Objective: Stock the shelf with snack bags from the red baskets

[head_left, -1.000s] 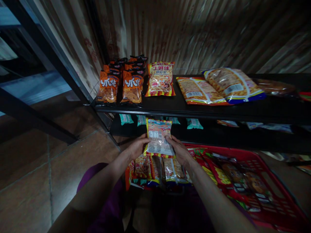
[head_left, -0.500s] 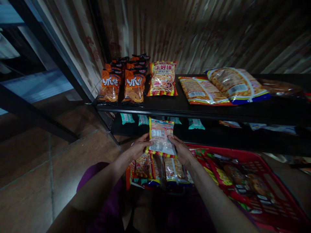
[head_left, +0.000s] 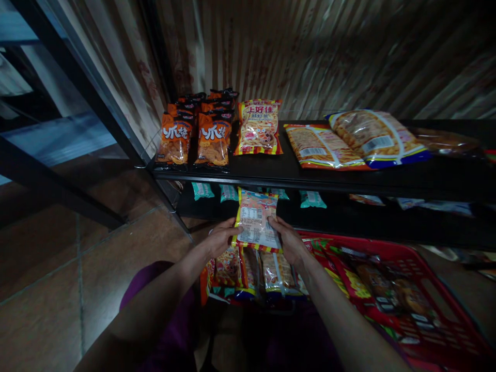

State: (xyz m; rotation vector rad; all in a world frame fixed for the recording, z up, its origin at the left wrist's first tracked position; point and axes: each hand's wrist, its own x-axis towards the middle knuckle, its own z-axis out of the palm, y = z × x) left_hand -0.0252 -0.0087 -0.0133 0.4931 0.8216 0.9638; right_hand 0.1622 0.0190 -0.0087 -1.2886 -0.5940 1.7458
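Both hands hold one yellow-and-red snack bag (head_left: 256, 219) upright, back label toward me, just below the front edge of the black shelf (head_left: 349, 178). My left hand (head_left: 221, 236) pinches its left edge and my right hand (head_left: 285, 240) grips its right edge. A matching bag (head_left: 258, 127) stands on the shelf directly above, next to orange snack bags (head_left: 194, 137). More bags (head_left: 251, 271) sit upright below my hands.
Two large flat snack bags (head_left: 356, 139) lie on the shelf's right side. Small teal packets (head_left: 310, 198) line the lower shelf. A red basket (head_left: 434, 320) full of snacks sits at the lower right. Tiled floor (head_left: 58, 274) spreads left, with a dark frame post (head_left: 93, 103).
The held bag has risen slightly toward the shelf edge; both hands keep the same grip.
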